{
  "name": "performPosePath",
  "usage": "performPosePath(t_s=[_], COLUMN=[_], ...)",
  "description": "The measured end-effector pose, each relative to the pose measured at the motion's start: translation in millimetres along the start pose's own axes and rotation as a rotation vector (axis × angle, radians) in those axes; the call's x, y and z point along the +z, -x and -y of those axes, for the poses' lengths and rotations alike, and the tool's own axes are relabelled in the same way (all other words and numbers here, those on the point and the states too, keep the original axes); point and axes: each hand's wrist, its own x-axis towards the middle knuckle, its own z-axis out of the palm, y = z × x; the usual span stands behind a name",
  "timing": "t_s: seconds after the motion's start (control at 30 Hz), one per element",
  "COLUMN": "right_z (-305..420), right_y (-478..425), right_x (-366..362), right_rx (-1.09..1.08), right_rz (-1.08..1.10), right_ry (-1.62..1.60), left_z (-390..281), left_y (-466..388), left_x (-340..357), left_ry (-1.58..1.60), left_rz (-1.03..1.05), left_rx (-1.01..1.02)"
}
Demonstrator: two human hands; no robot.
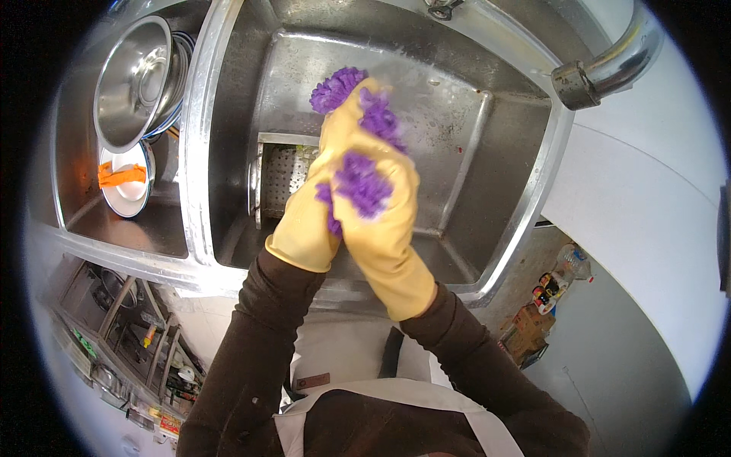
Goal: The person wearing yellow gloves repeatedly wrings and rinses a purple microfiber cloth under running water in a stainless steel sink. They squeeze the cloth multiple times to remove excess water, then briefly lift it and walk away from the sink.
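Both hands wear pale yellow rubber gloves and meet over the right basin of a stainless-steel sink (514,143). My left hand (337,140) and my right hand (380,228) are pressed together around a purple, shaggy-looking cloth (362,184). Its tufts bulge out between the gloves and beyond the fingers at the far end. The cloth is slightly blurred, and the gloves hide much of it. Below and to the left of the hands, a perforated metal strainer (280,171) is set in the basin, with some green scraps by it.
The left basin holds a metal bowl (128,85) leaning on stacked dishes, and a white dish (128,205) with an orange strip (123,175). A curved faucet (577,85) reaches in at the right rim. Cardboard boxes (528,331) stand on the floor. A metal rack (131,325) is at lower left.
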Motion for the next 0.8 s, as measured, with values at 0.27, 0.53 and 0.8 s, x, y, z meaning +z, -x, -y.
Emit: performPosePath(t_s=[0.27, 0.53, 0.8], right_z=[-56.4, -20.4, -17.2], right_y=[-71.3, -15.6, -22.4], right_x=[-3.4, -79.5, -97.8], right_rx=[0.473, -0.291, 0.357], right_rz=[-0.365, 0.376, 0.24], right_ry=[-0.302, -0.144, -0.542], left_z=[14.7, -22.8, -6.8], left_y=[21.9, -4.7, 26.1], left_x=[20.8, 5.6, 9.3], left_ry=[0.208, 0.127, 0.529], left_rz=[0.001, 0.379, 0.669], left_rx=[0.027, 0.255, 0.152])
